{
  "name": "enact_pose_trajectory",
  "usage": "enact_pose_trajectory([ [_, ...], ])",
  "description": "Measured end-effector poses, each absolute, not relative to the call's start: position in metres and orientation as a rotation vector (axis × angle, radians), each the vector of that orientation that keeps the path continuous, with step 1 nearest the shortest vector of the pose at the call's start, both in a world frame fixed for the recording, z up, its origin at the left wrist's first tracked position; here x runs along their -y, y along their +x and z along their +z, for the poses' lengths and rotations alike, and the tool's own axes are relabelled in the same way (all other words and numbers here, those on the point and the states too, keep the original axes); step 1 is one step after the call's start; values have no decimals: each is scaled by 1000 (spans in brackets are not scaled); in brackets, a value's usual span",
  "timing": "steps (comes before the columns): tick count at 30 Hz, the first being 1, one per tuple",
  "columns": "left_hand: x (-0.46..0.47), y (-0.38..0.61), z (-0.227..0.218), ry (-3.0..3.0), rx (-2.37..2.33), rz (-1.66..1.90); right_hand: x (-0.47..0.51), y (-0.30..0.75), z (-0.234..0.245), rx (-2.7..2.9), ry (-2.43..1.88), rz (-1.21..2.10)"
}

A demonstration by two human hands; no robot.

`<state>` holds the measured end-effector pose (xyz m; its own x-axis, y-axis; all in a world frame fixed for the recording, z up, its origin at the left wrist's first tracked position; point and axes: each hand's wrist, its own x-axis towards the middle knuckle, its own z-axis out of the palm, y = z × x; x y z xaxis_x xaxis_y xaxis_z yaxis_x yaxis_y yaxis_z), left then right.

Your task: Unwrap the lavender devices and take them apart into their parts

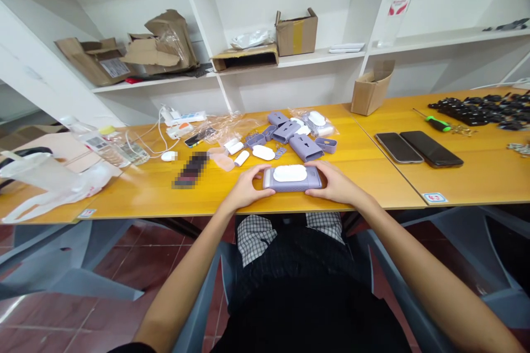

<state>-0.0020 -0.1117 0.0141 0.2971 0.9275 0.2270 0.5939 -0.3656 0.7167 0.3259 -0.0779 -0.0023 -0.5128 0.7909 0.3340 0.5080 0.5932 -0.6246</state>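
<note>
A light-purple plastic casing (285, 185) lies lengthwise near the table's front edge, with a white oval piece (290, 173) on its upper face. My left hand (248, 187) grips its left end between thumb and fingers. Around the right end, my right hand (331, 182) is closed the same way. Just beyond are more purple casings (306, 147), small purple end rings (327, 145), a loose white oval piece (264, 153) and white cylinders (242, 158). Some fingertips are hidden behind the casing.
Clear plastic bags (232, 124), a power strip (188, 118) and cables lie behind. Bottles (99, 143) and a plastic cup (33, 171) stand left. To the right are two phones (431, 148), a green screwdriver (438, 124) and many black parts (476, 109). Shelves hold cardboard boxes (297, 35).
</note>
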Motion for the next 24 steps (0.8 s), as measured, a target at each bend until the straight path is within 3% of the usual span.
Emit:
enact_pose_trajectory([
  [24,112,8,4,2449,-1814,595,83,315,-10,2201,-1405,198],
])
